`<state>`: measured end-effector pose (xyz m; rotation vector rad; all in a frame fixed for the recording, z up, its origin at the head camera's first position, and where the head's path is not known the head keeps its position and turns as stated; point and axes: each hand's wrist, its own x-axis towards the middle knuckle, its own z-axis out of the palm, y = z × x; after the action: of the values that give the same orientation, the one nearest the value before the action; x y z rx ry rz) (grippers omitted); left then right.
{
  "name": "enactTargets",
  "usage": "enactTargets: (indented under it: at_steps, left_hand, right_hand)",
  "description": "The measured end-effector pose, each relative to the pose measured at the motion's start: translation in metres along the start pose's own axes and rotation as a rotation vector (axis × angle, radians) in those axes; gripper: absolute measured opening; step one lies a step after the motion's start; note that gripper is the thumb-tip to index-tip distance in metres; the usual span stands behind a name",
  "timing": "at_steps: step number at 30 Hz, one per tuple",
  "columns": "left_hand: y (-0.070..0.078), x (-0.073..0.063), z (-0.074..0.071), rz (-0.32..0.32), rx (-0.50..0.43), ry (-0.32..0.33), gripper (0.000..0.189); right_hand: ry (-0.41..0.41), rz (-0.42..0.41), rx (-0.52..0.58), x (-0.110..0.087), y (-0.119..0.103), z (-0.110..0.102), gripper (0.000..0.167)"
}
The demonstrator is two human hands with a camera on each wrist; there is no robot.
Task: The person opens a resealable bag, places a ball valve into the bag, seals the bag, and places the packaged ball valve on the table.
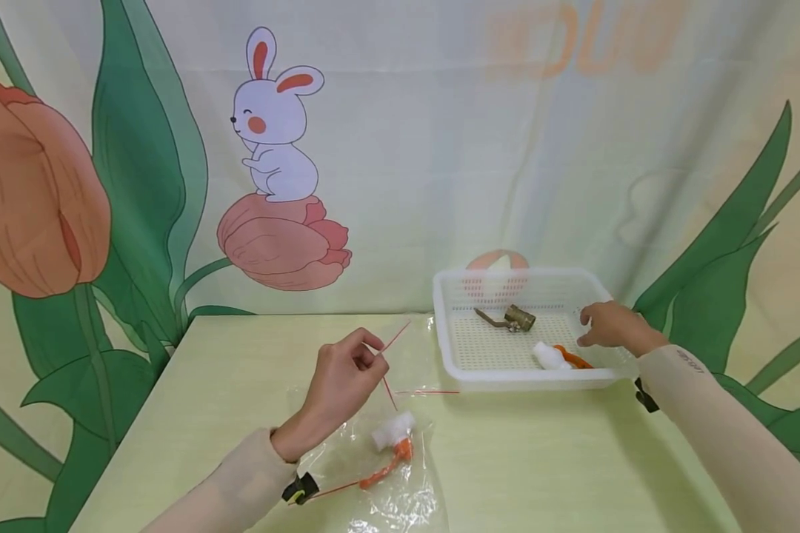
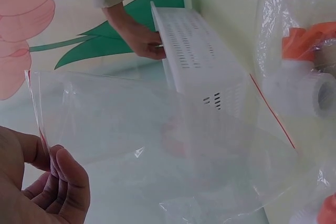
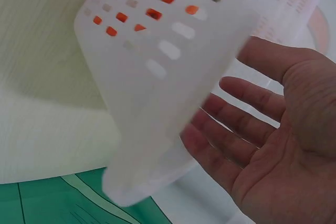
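Observation:
My left hand (image 1: 347, 385) pinches the red-striped top edge of a clear zip bag (image 2: 131, 124) between thumb and fingers. The bag hangs flat and see-through in the left wrist view. My right hand (image 1: 613, 326) reaches over the right side of a white perforated plastic basket (image 1: 520, 381), with its fingers extended and nothing in them. Inside the basket lie a brass valve (image 1: 520, 318) with a long lever and a white plastic valve (image 1: 550, 357) with an orange handle. In the right wrist view, the fingertips overlap the basket's rim (image 3: 173, 153).
On the table below my left hand lies a clear bag (image 1: 416, 503) with a white and orange valve (image 1: 393, 429) in it. Another red zip strip (image 1: 427, 391) lies by the basket's near left corner. A printed curtain (image 1: 400, 148) hangs behind the table.

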<state>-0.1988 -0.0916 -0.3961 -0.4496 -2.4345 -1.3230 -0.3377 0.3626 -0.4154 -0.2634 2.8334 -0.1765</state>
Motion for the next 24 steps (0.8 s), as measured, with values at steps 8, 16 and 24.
enactTargets:
  at_steps: [8, 16, 24]
  left_hand:
    - [-0.002, -0.001, 0.001, -0.021, -0.004, -0.001, 0.015]
    - [-0.002, -0.003, 0.003, -0.049, -0.007, -0.027, 0.014]
    - [-0.001, -0.005, 0.008, -0.054, -0.011, -0.047, 0.015]
  right_hand:
    - [-0.045, 0.029, 0.020, 0.013, -0.006, 0.014, 0.047]
    - [-0.097, 0.022, -0.022, 0.016, -0.009, 0.031, 0.038]
    - [-0.120, 0.075, 0.003, 0.017, -0.005, 0.044, 0.022]
